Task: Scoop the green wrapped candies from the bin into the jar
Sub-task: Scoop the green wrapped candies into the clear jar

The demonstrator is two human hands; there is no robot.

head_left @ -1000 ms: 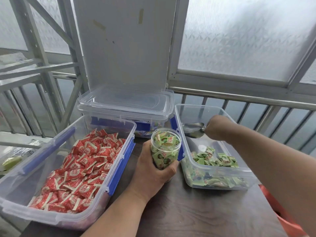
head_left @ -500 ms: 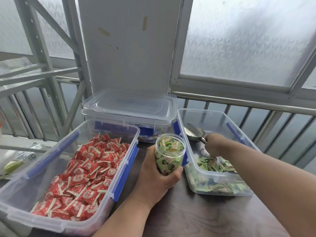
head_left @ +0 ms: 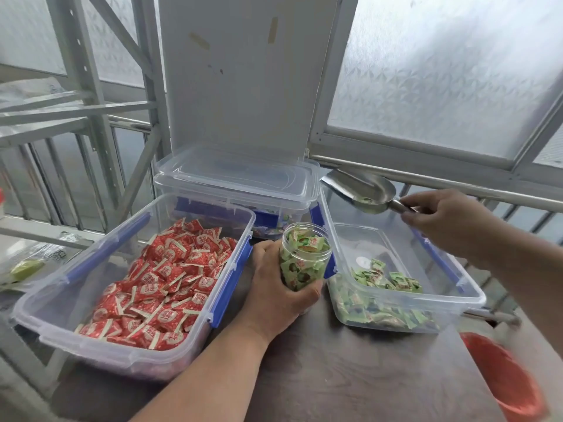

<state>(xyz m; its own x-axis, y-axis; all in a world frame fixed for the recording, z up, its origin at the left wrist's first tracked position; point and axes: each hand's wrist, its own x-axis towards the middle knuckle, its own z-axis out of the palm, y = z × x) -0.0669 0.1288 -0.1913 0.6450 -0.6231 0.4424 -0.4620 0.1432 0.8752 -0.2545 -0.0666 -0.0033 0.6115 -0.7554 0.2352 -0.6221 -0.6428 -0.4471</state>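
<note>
A: Left hand [head_left: 280, 295]?
B: Wrapped round the jar [head_left: 304, 257], thumb on the near side, fingers behind. Jar stands upright on the dark table [head_left: 350, 370], between the two open bins. No lid on it; filled to near the rim with green wrapped candies.

A: Right hand [head_left: 447, 220]?
B: Pinching the handle of the metal scoop [head_left: 364, 190], fingers curled on it. Scoop held in the air above the far end of the right bin [head_left: 457, 295], bowl pointing left toward the stacked boxes. A few green pieces appear to lie in the bowl; count not readable.

A: Green candies [head_left: 387, 280] in the bin?
B: Heaped at the near end of the right bin only. The far end of its floor is bare, with a round white mark on it. Bin is clear plastic with blue clips.

A: Other items?
B: Left bin [head_left: 76, 295], same type, full of red wrapped candies [head_left: 164, 287]. Behind the jar, a lidded clear box [head_left: 237, 175] sits on another; contents unclear. A white board [head_left: 243, 71] leans upright behind them. Orange-red object [head_left: 505, 379] at the lower right, blurred, not identifiable.
</note>
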